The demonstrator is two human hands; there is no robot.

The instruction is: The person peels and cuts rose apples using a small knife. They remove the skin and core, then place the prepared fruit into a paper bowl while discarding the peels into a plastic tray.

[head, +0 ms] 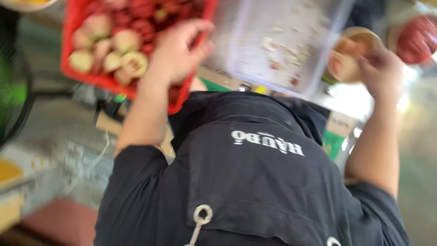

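Note:
My left hand (177,50) hovers with curled fingers over the right side of a red plastic crate (91,79). The crate is filled with round red and pale fruit (123,43). Motion blur hides whether the hand grips anything. My right hand (382,75) is raised at the right and holds a pale round fruit piece with a tan rim (348,57) between its fingers. A clear plastic tub (282,41) with scraps inside stands between the two hands. My dark apron (255,182) fills the lower middle.
A blurred red object (416,38) sits at the top right. A green shape and dark hoop (13,91) lie at the left edge, a yellow box (9,177) lower left. Cardboard and green packaging (337,132) show beside the apron.

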